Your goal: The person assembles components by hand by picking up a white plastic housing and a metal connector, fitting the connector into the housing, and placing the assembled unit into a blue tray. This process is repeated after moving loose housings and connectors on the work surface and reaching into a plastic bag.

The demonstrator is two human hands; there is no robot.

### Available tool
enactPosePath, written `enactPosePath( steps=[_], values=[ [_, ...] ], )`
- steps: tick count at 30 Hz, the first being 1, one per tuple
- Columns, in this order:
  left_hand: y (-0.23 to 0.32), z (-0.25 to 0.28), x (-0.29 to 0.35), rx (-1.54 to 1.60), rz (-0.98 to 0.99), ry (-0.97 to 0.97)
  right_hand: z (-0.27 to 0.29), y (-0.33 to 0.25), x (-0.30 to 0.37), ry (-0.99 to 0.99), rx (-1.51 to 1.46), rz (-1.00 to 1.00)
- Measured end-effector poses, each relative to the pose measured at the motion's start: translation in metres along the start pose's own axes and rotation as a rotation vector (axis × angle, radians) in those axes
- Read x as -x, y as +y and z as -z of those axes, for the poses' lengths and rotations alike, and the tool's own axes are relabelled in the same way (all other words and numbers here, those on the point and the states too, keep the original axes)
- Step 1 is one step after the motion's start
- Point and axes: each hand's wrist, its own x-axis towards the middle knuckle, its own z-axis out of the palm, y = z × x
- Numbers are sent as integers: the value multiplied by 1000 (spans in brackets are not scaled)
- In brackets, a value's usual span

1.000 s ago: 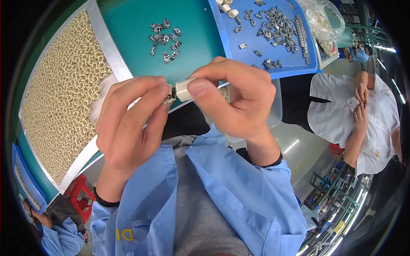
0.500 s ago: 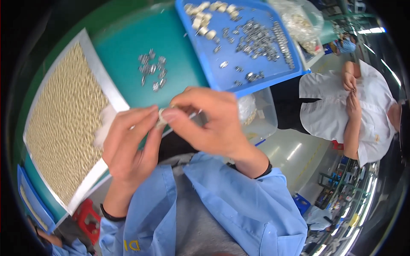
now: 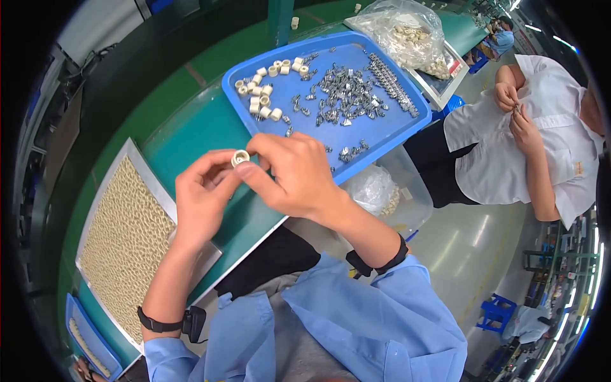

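Note:
A small cream-coloured round cap [image 3: 241,155], hollow and with its round opening facing up, is held between the fingertips of both hands. My left hand [image 3: 205,194] pinches it from the left. From the right, the thumb and index finger of my right hand [image 3: 294,173] press on it. What sits inside the cap is too small to make out. Just beyond my hands lies a blue tray [image 3: 238,113] with small metal clips [image 3: 350,92] heaped in it and several loose cream caps [image 3: 256,91] toward its left side.
At left, a white-edged board [image 3: 167,198] is covered with rows of small cream pieces. A clear plastic bag [image 3: 407,32] of cream parts stands beyond the tray, and a clear bin [image 3: 417,191] sits below its near edge. A person in a white shirt [image 3: 547,140] stands at right.
My view has shifted, bringing more of the blue tray into sight. The cap now shows its round opening upward. Metal clips seen earlier on the green table are no longer visible.

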Motion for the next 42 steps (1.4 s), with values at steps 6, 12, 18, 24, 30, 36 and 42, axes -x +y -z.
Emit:
enactPosePath(
  steps=[6,12,18,24,30,36,42],
  values=[
    [6,25,-102,-176,-214,88,36,71,-9,13,53,-264],
    [-3,71,-240,-361,-216,144,59,158,-45,-93,285,-250],
    [-62,81,-325,-501,-214,158,14,203,-90,-102,496,-172],
    [-75,70,-348,-639,-129,159,12,219,-100,-156,491,-190],
    [-84,76,-348,-719,-117,169,46,184,-83,-194,-62,-502],
    [-21,74,-290,-696,-479,484,42,162,-38,-375,266,-168],
    [110,23,-109,-410,-550,224,25,172,-23,-273,270,-6]
  ],
)
